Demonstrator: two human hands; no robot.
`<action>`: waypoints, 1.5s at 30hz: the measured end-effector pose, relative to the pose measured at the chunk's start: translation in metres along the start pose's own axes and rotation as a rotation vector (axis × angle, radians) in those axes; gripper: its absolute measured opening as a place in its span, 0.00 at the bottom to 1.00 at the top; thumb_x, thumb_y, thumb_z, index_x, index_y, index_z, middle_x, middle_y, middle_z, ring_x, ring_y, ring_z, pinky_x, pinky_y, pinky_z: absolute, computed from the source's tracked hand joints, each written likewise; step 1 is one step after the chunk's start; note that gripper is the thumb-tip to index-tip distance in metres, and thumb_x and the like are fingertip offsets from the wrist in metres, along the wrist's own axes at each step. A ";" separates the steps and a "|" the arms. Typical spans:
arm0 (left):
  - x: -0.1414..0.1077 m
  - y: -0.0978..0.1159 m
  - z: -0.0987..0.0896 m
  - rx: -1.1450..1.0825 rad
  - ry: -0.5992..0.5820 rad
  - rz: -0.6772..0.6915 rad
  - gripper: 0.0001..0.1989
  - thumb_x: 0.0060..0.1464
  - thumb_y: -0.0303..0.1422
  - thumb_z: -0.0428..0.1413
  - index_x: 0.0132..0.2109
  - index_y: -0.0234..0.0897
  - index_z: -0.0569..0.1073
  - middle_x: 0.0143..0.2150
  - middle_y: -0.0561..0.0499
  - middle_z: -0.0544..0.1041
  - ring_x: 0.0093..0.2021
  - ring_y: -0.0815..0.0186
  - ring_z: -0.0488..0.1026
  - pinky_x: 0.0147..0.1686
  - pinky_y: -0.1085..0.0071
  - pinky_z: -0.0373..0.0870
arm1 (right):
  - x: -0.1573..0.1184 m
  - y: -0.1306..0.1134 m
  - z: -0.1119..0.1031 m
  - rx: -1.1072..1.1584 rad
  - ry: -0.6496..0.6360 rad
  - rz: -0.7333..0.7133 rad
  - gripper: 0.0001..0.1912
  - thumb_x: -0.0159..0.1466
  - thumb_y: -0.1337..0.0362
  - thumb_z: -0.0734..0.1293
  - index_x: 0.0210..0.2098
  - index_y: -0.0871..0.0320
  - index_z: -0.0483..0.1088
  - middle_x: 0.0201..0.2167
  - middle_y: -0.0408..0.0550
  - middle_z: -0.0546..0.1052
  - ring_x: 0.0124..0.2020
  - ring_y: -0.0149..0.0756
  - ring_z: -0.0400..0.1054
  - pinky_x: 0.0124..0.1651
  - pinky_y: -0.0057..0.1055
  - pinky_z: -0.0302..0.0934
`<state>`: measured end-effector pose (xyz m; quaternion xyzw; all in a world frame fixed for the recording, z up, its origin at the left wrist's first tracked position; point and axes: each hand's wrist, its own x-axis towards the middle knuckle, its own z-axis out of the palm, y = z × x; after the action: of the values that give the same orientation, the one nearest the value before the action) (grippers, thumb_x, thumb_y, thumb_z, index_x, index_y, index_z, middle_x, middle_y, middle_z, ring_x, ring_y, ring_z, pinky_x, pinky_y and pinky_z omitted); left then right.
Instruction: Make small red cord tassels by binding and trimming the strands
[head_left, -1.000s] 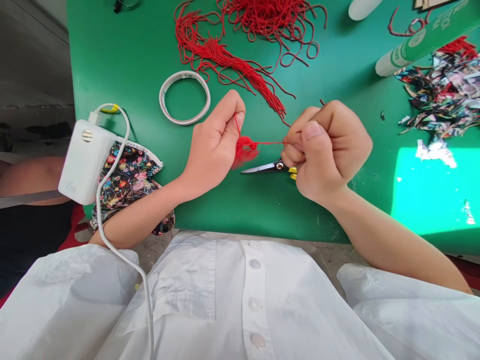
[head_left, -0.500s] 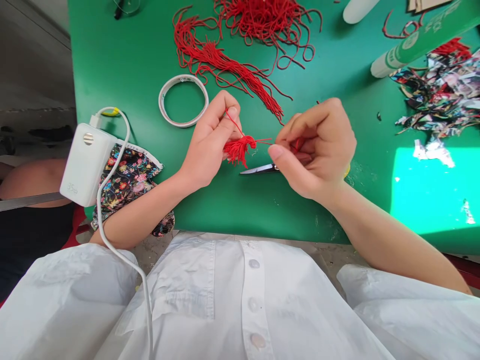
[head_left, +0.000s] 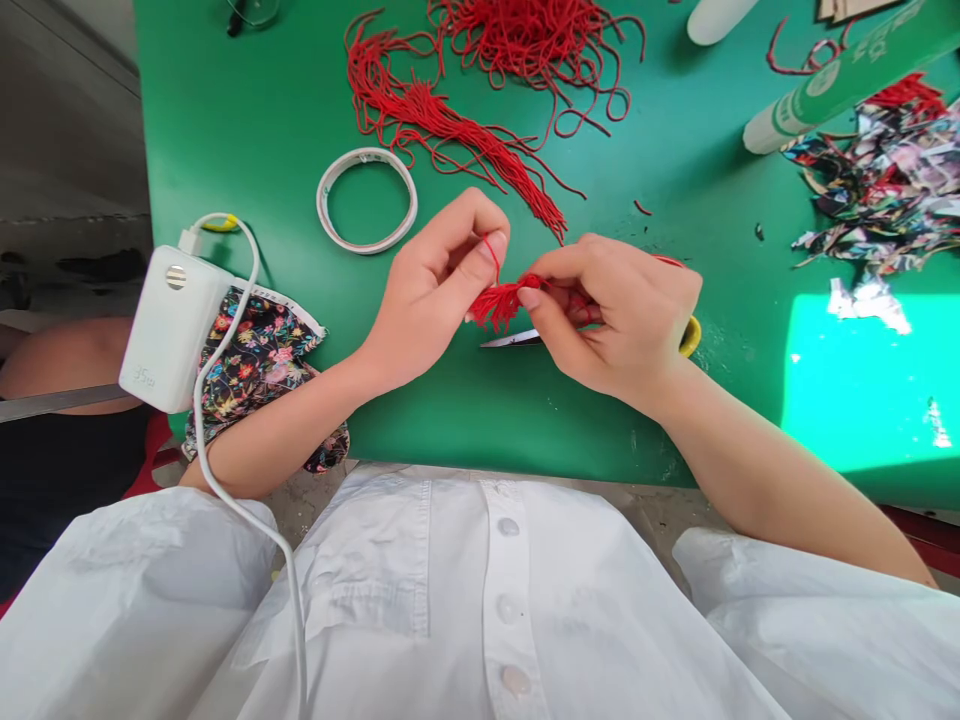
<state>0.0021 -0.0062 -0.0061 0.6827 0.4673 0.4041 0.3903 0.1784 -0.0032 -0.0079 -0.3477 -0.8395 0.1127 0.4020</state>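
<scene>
Head view: red tassel (head_left: 504, 300) pinched between both hands' fingers (head_left: 480, 262).

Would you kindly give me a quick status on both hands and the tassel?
Left hand and right hand both pinching small red tassel above the green mat. Scissors lying under right hand. Nothing between the hands.

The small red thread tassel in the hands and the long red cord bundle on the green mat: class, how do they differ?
The small red thread tassel is short and pinched between both hands; the long red cord bundle lies untouched on the green mat. The tassel is compact; the bundle is spread out and tangled. Both are red.
</scene>
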 end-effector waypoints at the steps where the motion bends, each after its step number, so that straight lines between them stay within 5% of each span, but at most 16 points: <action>1: 0.000 0.000 -0.002 0.060 0.014 0.049 0.16 0.67 0.44 0.41 0.35 0.41 0.62 0.28 0.55 0.65 0.26 0.76 0.68 0.27 0.75 0.67 | 0.000 0.000 -0.001 -0.002 -0.026 -0.001 0.04 0.65 0.71 0.64 0.34 0.56 0.66 0.23 0.40 0.72 0.22 0.27 0.65 0.26 0.27 0.63; 6: -0.002 0.000 -0.007 0.307 0.068 0.240 0.17 0.68 0.40 0.41 0.35 0.39 0.67 0.28 0.54 0.69 0.32 0.72 0.72 0.35 0.72 0.66 | -0.001 -0.001 0.000 0.049 -0.107 0.023 0.07 0.64 0.72 0.62 0.31 0.55 0.63 0.22 0.40 0.70 0.23 0.29 0.66 0.27 0.28 0.62; 14: -0.003 0.005 -0.005 0.392 0.090 0.194 0.18 0.67 0.40 0.40 0.32 0.39 0.66 0.24 0.55 0.66 0.26 0.73 0.67 0.31 0.72 0.61 | 0.000 -0.002 0.006 0.080 -0.041 0.005 0.08 0.54 0.75 0.64 0.27 0.55 0.62 0.16 0.36 0.62 0.17 0.25 0.54 0.21 0.27 0.54; 28: -0.007 -0.002 -0.006 0.589 -0.059 0.306 0.12 0.64 0.27 0.39 0.37 0.39 0.66 0.24 0.56 0.64 0.23 0.73 0.61 0.28 0.73 0.54 | -0.002 -0.003 0.004 0.034 -0.162 0.010 0.07 0.54 0.72 0.60 0.24 0.55 0.58 0.15 0.36 0.60 0.16 0.26 0.50 0.20 0.27 0.50; 34: -0.010 -0.001 -0.005 0.737 0.006 0.392 0.14 0.62 0.28 0.39 0.39 0.41 0.68 0.22 0.55 0.59 0.20 0.71 0.57 0.24 0.70 0.46 | 0.001 -0.004 0.003 0.140 -0.189 0.069 0.05 0.54 0.70 0.61 0.24 0.55 0.60 0.15 0.36 0.61 0.17 0.26 0.53 0.21 0.27 0.51; 40: -0.005 0.005 -0.008 0.609 0.035 0.298 0.14 0.66 0.35 0.38 0.39 0.39 0.66 0.24 0.55 0.61 0.22 0.73 0.59 0.25 0.72 0.50 | 0.005 -0.002 -0.003 0.392 -0.228 0.185 0.08 0.55 0.72 0.64 0.24 0.55 0.60 0.15 0.34 0.62 0.16 0.24 0.52 0.21 0.27 0.52; 45: 0.002 0.010 -0.009 0.218 0.093 0.159 0.15 0.66 0.41 0.44 0.32 0.40 0.60 0.23 0.57 0.59 0.20 0.77 0.53 0.22 0.73 0.53 | 0.007 0.005 -0.006 0.503 -0.210 0.264 0.10 0.56 0.73 0.66 0.24 0.55 0.61 0.15 0.34 0.62 0.15 0.23 0.50 0.18 0.27 0.50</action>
<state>-0.0027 -0.0055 0.0068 0.7365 0.4703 0.4118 0.2583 0.1820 0.0043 -0.0022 -0.3297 -0.7697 0.4039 0.3684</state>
